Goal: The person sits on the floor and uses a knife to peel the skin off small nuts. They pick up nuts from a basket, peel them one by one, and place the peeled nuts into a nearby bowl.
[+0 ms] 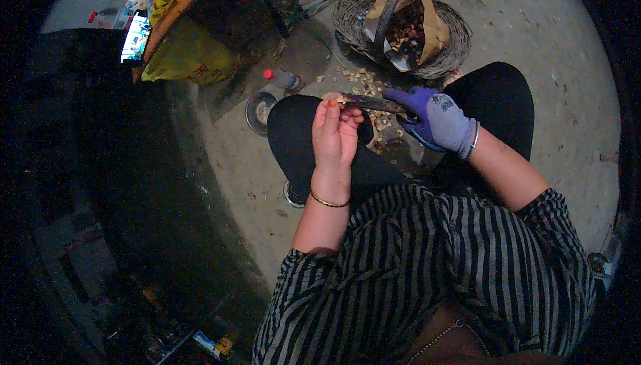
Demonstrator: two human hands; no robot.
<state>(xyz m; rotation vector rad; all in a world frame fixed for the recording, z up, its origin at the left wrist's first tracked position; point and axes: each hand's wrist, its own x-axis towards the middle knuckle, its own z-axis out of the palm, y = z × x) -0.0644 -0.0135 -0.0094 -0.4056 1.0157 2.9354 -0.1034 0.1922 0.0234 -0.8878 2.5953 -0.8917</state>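
My bare left hand (336,132) is raised over my left knee, palm partly up. Thumb and fingers pinch a small pale piece (342,99), perhaps a nut; the fingers partly hide it. Touching or very near it is the far end of a dark, long-jawed hand tool (373,103), which looks like pliers. My right hand (443,120), in a purple and grey work glove, is closed around the tool's handles. Below the tool, pale broken shell-like bits (368,83) are scattered on the floor between my knees.
Ahead stands a wicker basket (345,14) with a paper-lined inner container of brown nut-like pieces (404,37). By my left knee are a metal bowl (256,114) and a red-capped bottle (283,78). A yellow bag (188,57) lies beneath a wooden table edge (175,12).
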